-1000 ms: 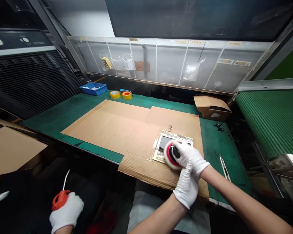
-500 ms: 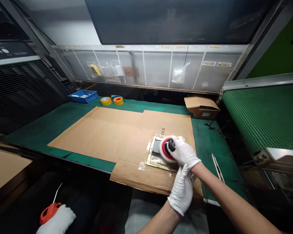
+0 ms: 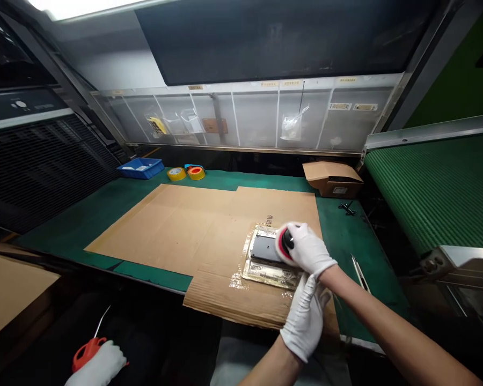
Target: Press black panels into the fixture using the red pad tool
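cardboard sheet (image 3: 177, 230): matt, paper | clear wrap (image 3: 268, 276): glossy plastic | glove (image 3: 306, 321): cloth, probably knit

Broad flat cardboard (image 3: 177, 230) lies left of the taped packet (image 3: 265, 262), leaving a low, open path for a hand. The right hand (image 3: 306, 249) sits on a red disc (image 3: 285, 242) at the packet's right end, and the left hand (image 3: 304, 319) sits just below, so the two crowd that side. Farther right, a green strip of counter (image 3: 338, 236) forms a narrow lane, with a metal tool (image 3: 360, 273) lying in it and the conveyor (image 3: 434, 187) beyond. Along the back, a box (image 3: 332, 179), two tape rolls (image 3: 185, 173) and a tray (image 3: 140, 168) stand in the way. Below the counter's front edge, another person's gloved hand (image 3: 99, 364) grips an orange tool (image 3: 87, 354)
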Motion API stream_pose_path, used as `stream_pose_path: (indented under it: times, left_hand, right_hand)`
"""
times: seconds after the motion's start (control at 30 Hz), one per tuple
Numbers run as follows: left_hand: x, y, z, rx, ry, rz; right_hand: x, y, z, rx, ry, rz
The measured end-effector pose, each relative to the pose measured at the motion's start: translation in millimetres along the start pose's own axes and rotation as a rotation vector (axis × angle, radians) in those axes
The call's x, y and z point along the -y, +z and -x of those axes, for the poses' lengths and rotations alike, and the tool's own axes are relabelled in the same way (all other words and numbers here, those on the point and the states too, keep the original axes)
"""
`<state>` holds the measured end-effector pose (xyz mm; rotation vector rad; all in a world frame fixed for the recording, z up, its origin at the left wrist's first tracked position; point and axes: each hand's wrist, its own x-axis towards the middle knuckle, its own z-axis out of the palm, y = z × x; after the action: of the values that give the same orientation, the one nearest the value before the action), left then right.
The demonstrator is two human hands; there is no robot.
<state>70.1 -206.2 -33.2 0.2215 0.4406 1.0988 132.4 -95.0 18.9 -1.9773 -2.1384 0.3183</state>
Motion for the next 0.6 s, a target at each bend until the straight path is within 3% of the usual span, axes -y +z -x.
stream_pose_path:
  times: [0.13,0.23,0.37,0.5,0.6]
  left_hand:
    - [-4.8,6.0,-1.1,0.010,-0.007,-0.008]
    - [-8.9,1.9,3.3,-0.023,-0.083,-0.078]
    - [-12.3,-23.6,6.6,-0.164,-0.162,-0.225]
    - [-13.4,-51.3,0.4,-0.213,-0.155,-0.296]
    - [-14.6,-60.6,-2.0,-0.225,-0.137,-0.240]
  right_hand:
    - [-2.0,3.1,2.2,0.193,-0.132,-0.118]
    - [-17.5,3.2,-18.5,0.102,0.038,-0.066]
    - [-62.0,5.3,-52.7,0.000,0.314,-0.082]
    - [-106.1,14.0,-58.5,-0.009,0.443,-0.140]
    - [-123.9,14.4,-52.8,0.014,0.467,-0.143]
